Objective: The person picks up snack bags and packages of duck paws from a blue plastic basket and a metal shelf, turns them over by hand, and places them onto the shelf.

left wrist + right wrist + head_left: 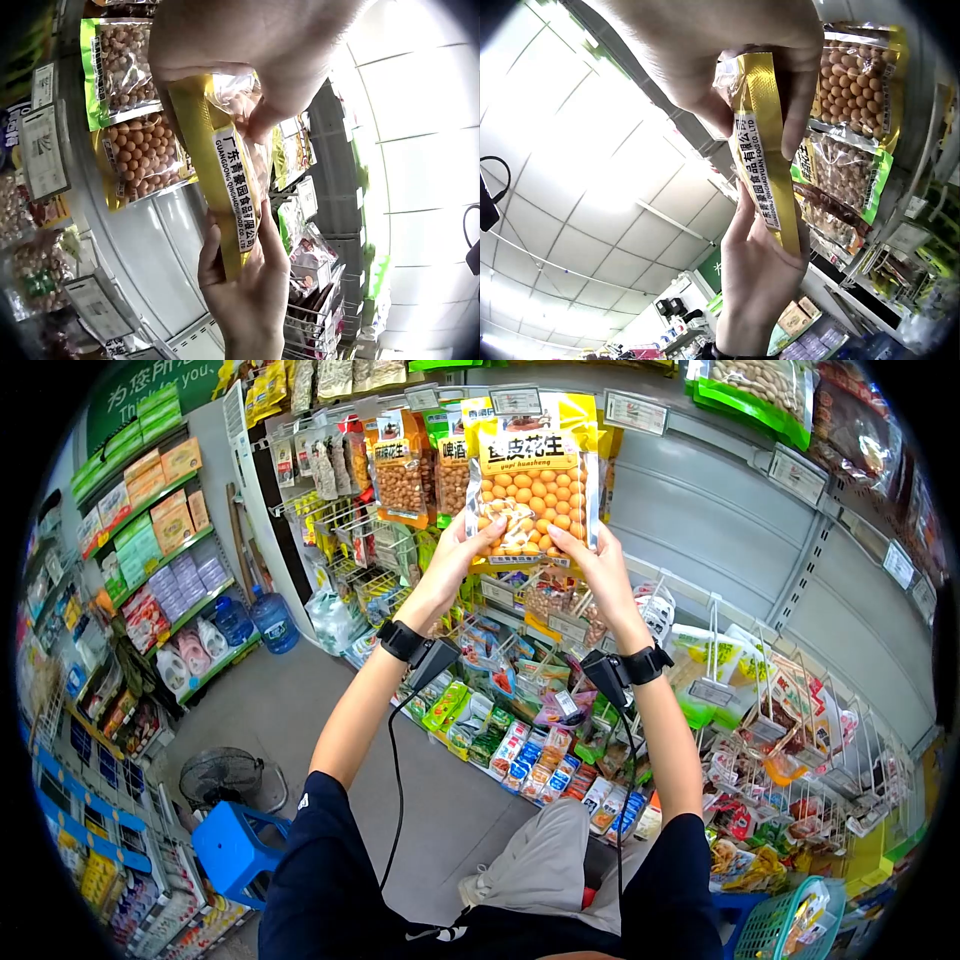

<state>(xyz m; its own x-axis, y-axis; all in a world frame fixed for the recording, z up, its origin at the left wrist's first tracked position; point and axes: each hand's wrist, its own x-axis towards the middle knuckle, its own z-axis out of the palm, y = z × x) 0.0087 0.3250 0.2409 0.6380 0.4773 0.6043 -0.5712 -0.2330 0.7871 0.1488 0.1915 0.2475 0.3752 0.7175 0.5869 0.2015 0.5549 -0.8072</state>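
Note:
A yellow bag of coated peanuts (531,490), with a clear window showing round orange-tan nuts, is held upright between both hands in the head view. My left hand (452,560) grips its lower left side, thumb across the front. Its lower right side is pinched by my right hand (600,570), with that thumb on the window too. Both wrist views look at the bag's bottom edge, where a white label strip (236,191) with printed text runs along the gold seal (769,150). Fingers behind the bag are mostly hidden in the head view.
Other nut bags (402,465) hang left of the held one. Price tags (636,412) line the rail above. Wire baskets and packaged snacks (540,760) fill the lower shelves. A blue stool (232,850) and a fan (220,777) stand on the floor at left.

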